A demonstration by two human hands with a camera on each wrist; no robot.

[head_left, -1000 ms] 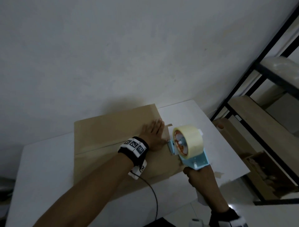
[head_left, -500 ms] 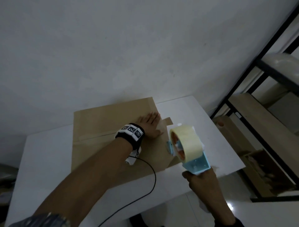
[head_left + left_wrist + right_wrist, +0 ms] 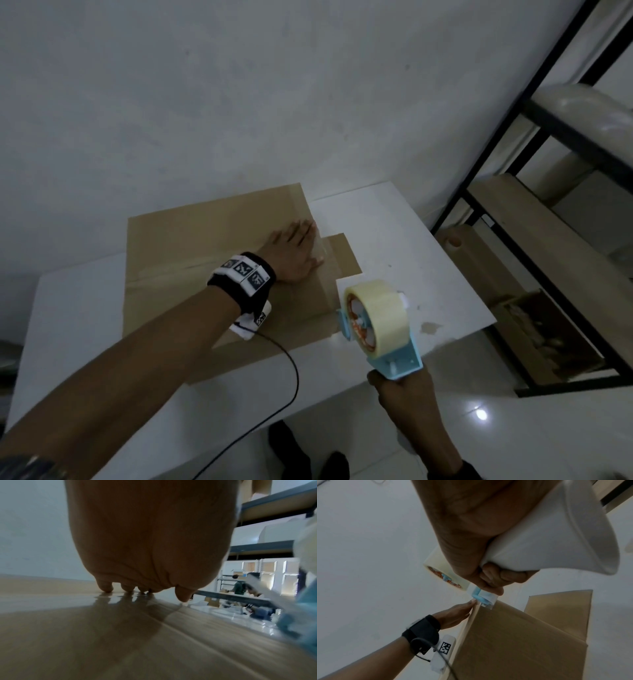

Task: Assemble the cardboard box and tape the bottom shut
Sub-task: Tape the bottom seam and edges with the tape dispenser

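The brown cardboard box (image 3: 205, 240) stands on the white table (image 3: 404, 246) with its closed flaps facing up. A strip of clear tape runs along the centre seam (image 3: 191, 270). My left hand (image 3: 294, 250) lies flat on the box top near its right edge, fingers straight, and its fingertips (image 3: 106, 588) press the taped cardboard. My right hand (image 3: 400, 394) grips the handle of the blue tape dispenser (image 3: 380, 329) with its cream tape roll (image 3: 443, 573). The dispenser's front end is at the box's upper right edge (image 3: 488, 603), just past my left fingers.
A black metal shelf frame (image 3: 534, 219) with wooden boards stands at the right, cardboard pieces beneath it. A black cable (image 3: 287, 383) trails from my left wrist across the table's front edge. The grey wall (image 3: 274, 102) is close behind the table. People work at distant shelves (image 3: 238, 586).
The tape dispenser has drawn back from the box top toward me and to the right, past the box's right edge. My left hand has stayed flat on the seam.
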